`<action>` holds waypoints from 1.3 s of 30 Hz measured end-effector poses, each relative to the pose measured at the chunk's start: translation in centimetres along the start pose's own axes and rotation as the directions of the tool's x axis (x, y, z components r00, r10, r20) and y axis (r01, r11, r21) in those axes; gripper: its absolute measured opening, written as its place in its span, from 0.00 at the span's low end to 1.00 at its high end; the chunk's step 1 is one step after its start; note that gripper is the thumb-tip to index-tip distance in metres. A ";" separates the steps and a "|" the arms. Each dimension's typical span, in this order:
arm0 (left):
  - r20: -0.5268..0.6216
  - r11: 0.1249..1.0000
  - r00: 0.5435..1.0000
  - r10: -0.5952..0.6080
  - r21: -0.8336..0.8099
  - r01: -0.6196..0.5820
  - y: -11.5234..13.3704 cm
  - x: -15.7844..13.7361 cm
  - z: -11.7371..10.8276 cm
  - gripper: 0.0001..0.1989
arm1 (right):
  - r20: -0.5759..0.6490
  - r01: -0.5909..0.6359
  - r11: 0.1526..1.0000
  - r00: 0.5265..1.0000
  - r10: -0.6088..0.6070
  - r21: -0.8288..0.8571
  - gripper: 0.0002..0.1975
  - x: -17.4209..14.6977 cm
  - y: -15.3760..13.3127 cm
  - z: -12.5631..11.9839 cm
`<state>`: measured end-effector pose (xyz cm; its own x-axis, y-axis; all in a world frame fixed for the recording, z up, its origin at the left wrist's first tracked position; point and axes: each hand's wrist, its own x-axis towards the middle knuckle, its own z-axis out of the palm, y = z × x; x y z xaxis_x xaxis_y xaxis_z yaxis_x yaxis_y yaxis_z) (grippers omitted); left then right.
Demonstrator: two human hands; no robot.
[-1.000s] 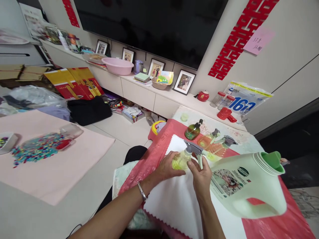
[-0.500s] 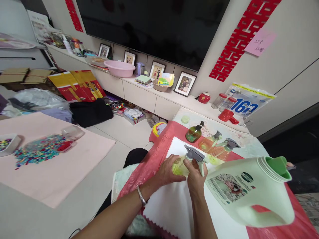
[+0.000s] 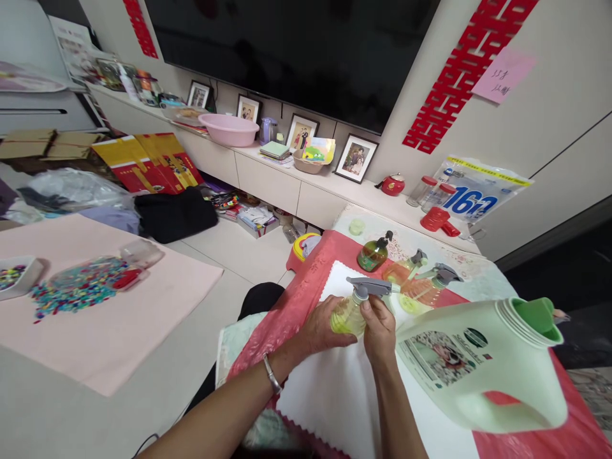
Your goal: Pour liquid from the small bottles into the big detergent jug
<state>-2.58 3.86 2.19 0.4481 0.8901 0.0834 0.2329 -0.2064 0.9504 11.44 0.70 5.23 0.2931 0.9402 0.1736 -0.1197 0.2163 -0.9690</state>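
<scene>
My left hand (image 3: 318,328) is wrapped round the clear body of a spray bottle (image 3: 345,317) with yellow-green liquid in it. At the bottle's neck, the thumb and fingers of my right hand (image 3: 381,335) close on its grey trigger spray head (image 3: 375,287); part of the trigger is hidden by the fingers. The bottle is held above a white sheet with a scalloped edge (image 3: 329,398). Right of my hands stands a big pale green jug (image 3: 478,376) with a green spout. Beyond the bottle are a green pump bottle (image 3: 373,256) and two more spray bottles with orange liquid (image 3: 425,292).
A red cloth (image 3: 306,287) covers the table under the sheet. Behind it runs a low white cabinet (image 3: 268,182) with photo frames, a pink basin (image 3: 229,131) and red-lidded jars (image 3: 421,192). To the left, a pink board (image 3: 157,306) bears scattered colourful bits.
The spray head has turned on the bottle: its nozzle pointed down to the right before and now lies nearly level. My right hand has shifted slightly right with it; the left keeps its hold.
</scene>
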 end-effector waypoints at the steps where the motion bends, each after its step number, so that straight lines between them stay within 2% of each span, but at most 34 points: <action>1: -0.001 1.000 1.000 0.003 0.007 -0.003 0.0 0.0 0.0 0.34 | -0.001 0.000 1.000 1.000 0.000 -0.011 0.22 -0.1 0.0 0.1; 9: -0.004 0.996 0.999 0.037 0.081 -0.036 -0.5 0.1 0.3 0.34 | -0.124 0.017 0.999 0.992 -0.022 -0.036 0.27 -0.2 0.4 0.8; 17: 0.006 0.999 1.000 0.018 0.048 -0.018 -0.5 0.0 0.2 0.37 | -0.002 0.033 0.998 0.999 -0.033 -0.059 0.23 -0.2 -0.4 0.1; 25: 0.008 0.997 1.000 0.000 0.082 -0.001 0.0 -0.1 0.0 0.36 | -0.086 0.045 0.995 0.995 -0.053 -0.091 0.25 0.0 -0.5 0.9; 34: 0.009 0.997 1.000 -0.004 0.071 0.003 0.0 -0.1 0.0 0.36 | 0.063 0.042 0.994 0.997 -0.036 -0.100 0.20 0.3 -1.3 0.2; 39: 0.017 0.998 1.000 0.006 0.066 -0.008 -0.2 0.0 0.0 0.35 | 0.093 0.086 0.991 0.993 -0.076 -0.101 0.18 0.8 -1.7 -0.1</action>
<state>-2.63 3.86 2.04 0.4645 0.8816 0.0844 0.2858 -0.2394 0.9279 12.00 1.02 6.94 0.2120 0.9413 0.2627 0.0018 0.2684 -0.9633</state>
